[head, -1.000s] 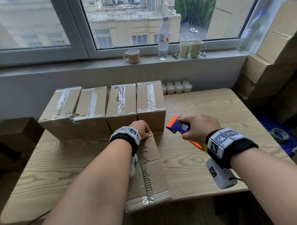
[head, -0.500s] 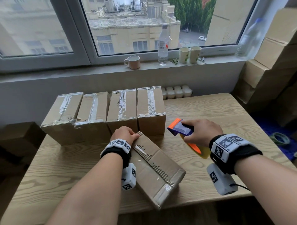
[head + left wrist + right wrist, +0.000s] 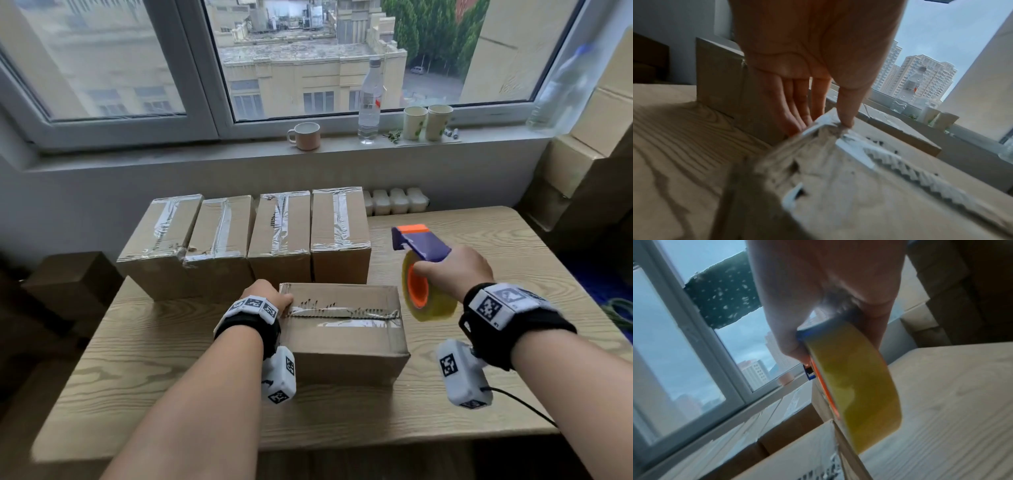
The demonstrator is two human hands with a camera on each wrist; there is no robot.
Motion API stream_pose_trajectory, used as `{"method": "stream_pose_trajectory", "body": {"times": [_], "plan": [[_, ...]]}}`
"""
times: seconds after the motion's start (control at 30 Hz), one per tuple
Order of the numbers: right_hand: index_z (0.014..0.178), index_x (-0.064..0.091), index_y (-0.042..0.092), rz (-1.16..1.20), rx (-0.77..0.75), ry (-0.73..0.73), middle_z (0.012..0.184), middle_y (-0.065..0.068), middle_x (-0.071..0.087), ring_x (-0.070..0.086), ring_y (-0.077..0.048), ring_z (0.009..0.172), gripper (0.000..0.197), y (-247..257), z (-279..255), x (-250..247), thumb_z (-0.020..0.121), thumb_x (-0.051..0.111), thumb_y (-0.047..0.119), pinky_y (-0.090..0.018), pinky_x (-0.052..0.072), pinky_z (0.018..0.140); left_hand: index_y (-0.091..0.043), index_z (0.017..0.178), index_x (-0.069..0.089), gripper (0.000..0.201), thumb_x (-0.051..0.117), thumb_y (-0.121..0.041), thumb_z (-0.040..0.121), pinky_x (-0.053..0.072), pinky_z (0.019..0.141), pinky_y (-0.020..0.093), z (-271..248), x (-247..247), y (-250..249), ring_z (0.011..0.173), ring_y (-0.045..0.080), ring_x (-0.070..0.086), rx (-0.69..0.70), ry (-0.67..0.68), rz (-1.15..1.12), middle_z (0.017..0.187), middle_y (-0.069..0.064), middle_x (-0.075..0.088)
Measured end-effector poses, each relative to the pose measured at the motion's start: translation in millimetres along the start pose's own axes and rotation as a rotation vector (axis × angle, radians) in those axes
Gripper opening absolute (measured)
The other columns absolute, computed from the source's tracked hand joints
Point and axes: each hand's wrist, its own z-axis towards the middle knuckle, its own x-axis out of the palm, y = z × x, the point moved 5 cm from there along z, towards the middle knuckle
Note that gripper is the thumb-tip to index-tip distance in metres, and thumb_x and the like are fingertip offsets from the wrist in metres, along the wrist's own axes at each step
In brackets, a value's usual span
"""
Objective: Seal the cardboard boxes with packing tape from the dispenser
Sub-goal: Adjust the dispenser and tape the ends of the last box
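An unsealed cardboard box [image 3: 342, 339] lies crosswise on the wooden table [image 3: 137, 359], its torn top seam running left to right. My left hand [image 3: 270, 294] is at its left end. In the left wrist view this hand [image 3: 822, 123] has its thumb tip on the top corner of the box [image 3: 859, 186] and straight fingers against the end face. My right hand [image 3: 455, 270] grips a blue and orange tape dispenser [image 3: 421, 274] with a yellowish roll, in the air just beyond the box's right end. The right wrist view shows the roll [image 3: 851, 378] over the box's corner [image 3: 797, 459].
Several taped boxes [image 3: 246, 240] stand in a row right behind the box. A mug [image 3: 305, 136], a bottle [image 3: 370, 102] and two paper cups [image 3: 426, 121] sit on the windowsill. Stacked cartons [image 3: 582, 164] rise at the right. A low box [image 3: 68, 281] stands left of the table.
My left hand has swung the box from lengthwise over the front edge to crosswise on the table. My right hand has lifted the dispenser and moved it right.
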Motion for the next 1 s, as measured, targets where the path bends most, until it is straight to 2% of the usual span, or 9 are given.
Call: {"method": "stream_pose_trajectory", "body": {"times": [0.1,0.2,0.33,0.5,0.63,0.7,0.8,0.93,1.0], "plan": [[0.088,0.068,0.008,0.174,0.116,0.048,0.073,-0.007,0.060,0.059,-0.030,0.080,0.035,-15.9,10.3,5.4,0.074,0.072,0.040,-0.032,0.043,0.065,-0.018,0.134,0.051,0.049,0.062,-0.028,0.087,0.047,0.088,0.030,-0.3,1.1,-0.4,0.111,0.025,0.060,0.043,0.017,-0.022,0.126,0.006,0.061],[0.090,0.071,0.004,0.297,0.219,0.002,0.080,-0.012,0.067,0.064,-0.032,0.085,0.049,-34.3,17.4,10.2,0.062,0.073,0.044,-0.038,0.051,0.075,-0.028,0.144,0.038,0.059,0.058,-0.017,0.089,0.044,0.098,0.031,-2.1,-2.6,-0.6,0.120,0.026,0.055,0.082,0.004,-0.029,0.139,0.002,0.052],[0.093,0.068,0.002,0.401,0.266,-0.036,0.092,-0.017,0.069,0.066,-0.032,0.087,0.053,-41.7,18.5,10.5,0.056,0.080,0.038,-0.044,0.056,0.080,-0.018,0.123,0.054,0.036,0.058,-0.018,0.087,0.051,0.086,0.033,-2.1,-3.3,3.7,0.102,0.027,0.062,0.041,0.060,0.072,0.118,0.007,0.062],[0.108,0.057,-0.001,0.161,0.140,0.029,0.102,-0.020,0.063,0.062,-0.035,0.092,0.077,-28.3,12.9,25.0,0.050,0.068,0.049,-0.032,0.043,0.068,-0.008,0.084,0.067,0.014,0.059,-0.019,0.080,0.048,0.066,0.028,-7.1,-11.0,4.3,0.075,0.024,0.064,-0.022,0.046,0.057,0.078,0.008,0.066],[0.111,0.055,0.004,0.095,0.075,0.138,0.109,-0.022,0.062,0.058,-0.037,0.100,0.061,-28.4,11.7,46.9,0.065,0.060,0.043,-0.036,0.043,0.077,-0.021,0.135,0.047,0.075,0.076,-0.046,0.071,0.043,0.102,0.039,-4.2,-6.3,-9.5,0.123,0.025,0.050,0.157,-0.005,-0.095,0.135,0.006,0.049],[0.112,0.055,0.012,0.067,0.066,0.171,0.108,-0.016,0.062,0.055,-0.036,0.107,0.033,-29.1,6.9,51.3,0.080,0.060,0.021,-0.034,0.040,0.081,-0.027,0.139,0.041,0.093,0.076,-0.063,0.062,0.039,0.107,0.043,-7.4,4.0,-20.8,0.128,0.025,0.044,0.245,0.025,-0.016,0.139,0.005,0.044],[0.133,0.049,0.032,0.019,-0.016,0.240,0.124,-0.017,0.055,0.050,-0.035,0.115,0.057,-31.6,7.5,65.7,0.081,0.059,0.010,-0.033,0.039,0.091,-0.036,0.135,0.043,0.096,0.070,-0.076,0.052,0.037,0.106,0.047,-8.6,21.2,-32.4,0.125,0.023,0.046,0.270,0.049,0.153,0.131,-0.003,0.051],[0.075,0.067,0.045,-0.010,-0.088,0.290,0.124,-0.014,0.054,0.054,-0.030,0.107,0.039,-25.0,8.3,79.9,0.085,0.050,0.011,-0.039,0.041,0.105,-0.040,0.117,0.057,0.063,0.073,-0.065,0.062,0.035,0.099,0.041,-6.5,23.3,-30.8,0.115,0.017,0.054,0.239,-0.059,0.081,0.117,-0.014,0.062],[0.074,0.068,0.042,-0.048,-0.110,0.296,0.123,-0.014,0.053,0.051,-0.030,0.107,0.043,-17.3,5.5,84.0,0.085,0.044,0.009,-0.040,0.040,0.105,-0.038,0.113,0.063,0.051,0.075,-0.058,0.068,0.035,0.099,0.038,-5.1,19.8,-27.1,0.111,0.015,0.057,0.211,-0.095,-0.005,0.114,-0.015,0.065]]}}
